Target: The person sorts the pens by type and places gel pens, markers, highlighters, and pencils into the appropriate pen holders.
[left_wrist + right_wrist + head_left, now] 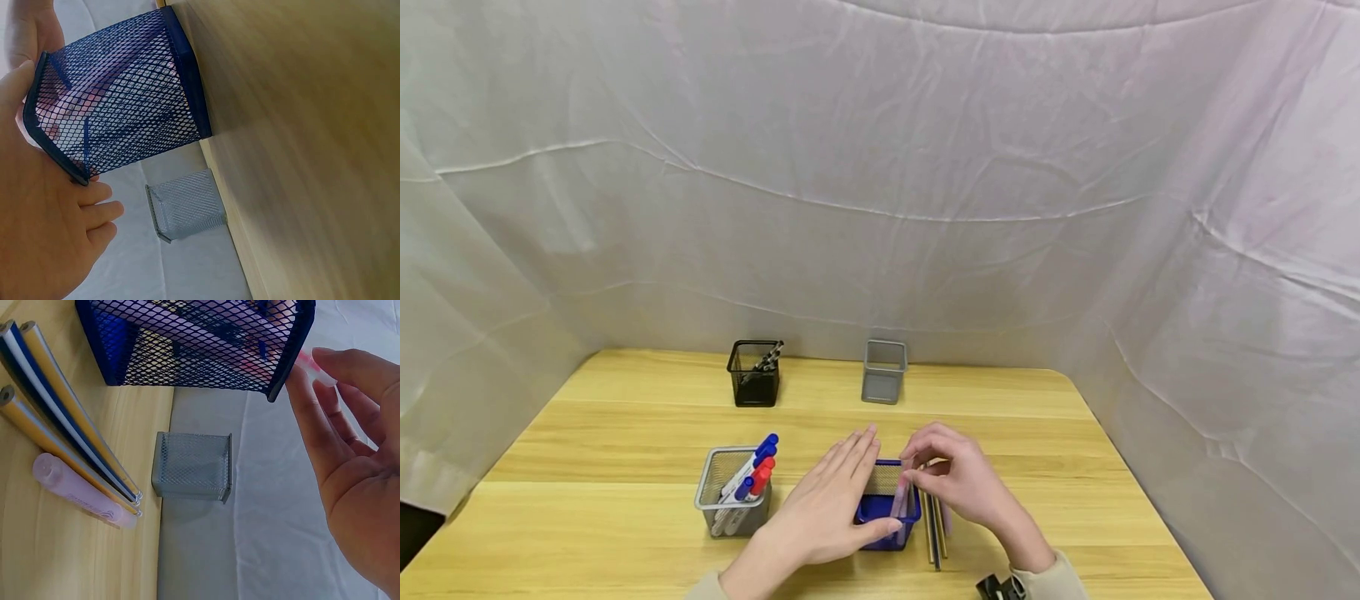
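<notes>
My left hand [827,508] lies with straight fingers along the left side of the blue mesh pen holder [887,546], its thumb over the front rim. At the holder's right rim, my right hand [958,475] pinches the upper end of a pink highlighter [315,369] between thumb and fingertips. The rest of that highlighter slants down inside the holder, where another pale purple one [165,325] leans. Several pencils [932,529] lie on the table just right of the holder. Beside them lies a purple highlighter [84,490].
Left of my hands stands a silver mesh holder [706,492] with blue- and red-capped markers [748,483]. At the back are a black mesh holder [755,392] with black pens [769,358] and a grey mesh holder [883,385]. Grey cloth [880,167] hangs around the wooden table [625,433].
</notes>
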A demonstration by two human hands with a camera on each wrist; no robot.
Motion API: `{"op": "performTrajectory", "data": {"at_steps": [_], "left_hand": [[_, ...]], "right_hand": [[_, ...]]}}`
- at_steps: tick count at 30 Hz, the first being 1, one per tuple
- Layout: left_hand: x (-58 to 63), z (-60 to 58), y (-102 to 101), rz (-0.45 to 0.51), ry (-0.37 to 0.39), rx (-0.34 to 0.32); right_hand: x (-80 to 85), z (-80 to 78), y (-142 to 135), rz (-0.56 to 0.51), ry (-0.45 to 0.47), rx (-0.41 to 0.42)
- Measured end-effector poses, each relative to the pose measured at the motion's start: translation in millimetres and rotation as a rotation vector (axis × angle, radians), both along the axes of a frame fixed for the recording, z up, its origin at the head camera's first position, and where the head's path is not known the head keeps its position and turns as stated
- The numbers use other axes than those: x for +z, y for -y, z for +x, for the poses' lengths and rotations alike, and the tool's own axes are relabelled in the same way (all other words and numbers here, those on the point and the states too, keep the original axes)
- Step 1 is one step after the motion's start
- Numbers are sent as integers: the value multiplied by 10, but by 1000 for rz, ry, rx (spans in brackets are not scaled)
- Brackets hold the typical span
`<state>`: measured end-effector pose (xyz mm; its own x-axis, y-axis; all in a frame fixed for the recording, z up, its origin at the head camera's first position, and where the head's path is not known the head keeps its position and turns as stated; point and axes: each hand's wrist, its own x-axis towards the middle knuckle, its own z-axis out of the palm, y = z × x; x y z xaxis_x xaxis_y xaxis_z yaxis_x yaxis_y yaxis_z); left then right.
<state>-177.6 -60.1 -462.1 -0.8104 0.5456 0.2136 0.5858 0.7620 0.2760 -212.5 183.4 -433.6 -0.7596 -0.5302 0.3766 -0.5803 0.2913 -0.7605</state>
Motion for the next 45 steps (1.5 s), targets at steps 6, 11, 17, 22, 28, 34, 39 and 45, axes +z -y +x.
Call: {"op": "performTrajectory", "data": {"at_steps": [6, 11, 17, 22, 28, 34, 39, 45], "left_hand": [[11, -2, 0, -5, 13, 2], [14, -1, 4, -3, 21, -1], [12, -2, 5, -3, 19, -3], [15, 1, 2, 1, 17, -3], [19, 6, -2, -2, 25, 0], [19, 8, 0, -3, 29, 0], [23, 9, 4, -8, 25, -1], [21, 9, 6, -7, 29, -4]], "right_hand": [[17, 0, 10, 63, -63, -23], [14, -5, 29, 119, -94, -46], [-25, -18, 40, 109, -145, -49], [-34, -17, 48, 109, -173, -61], [-54, -21, 56, 107, -168, -63], [-57, -22, 63, 117, -163, -71], [-53, -21, 57, 125, -160, -74], [-40, -15, 51, 84, -160, -99]]}}
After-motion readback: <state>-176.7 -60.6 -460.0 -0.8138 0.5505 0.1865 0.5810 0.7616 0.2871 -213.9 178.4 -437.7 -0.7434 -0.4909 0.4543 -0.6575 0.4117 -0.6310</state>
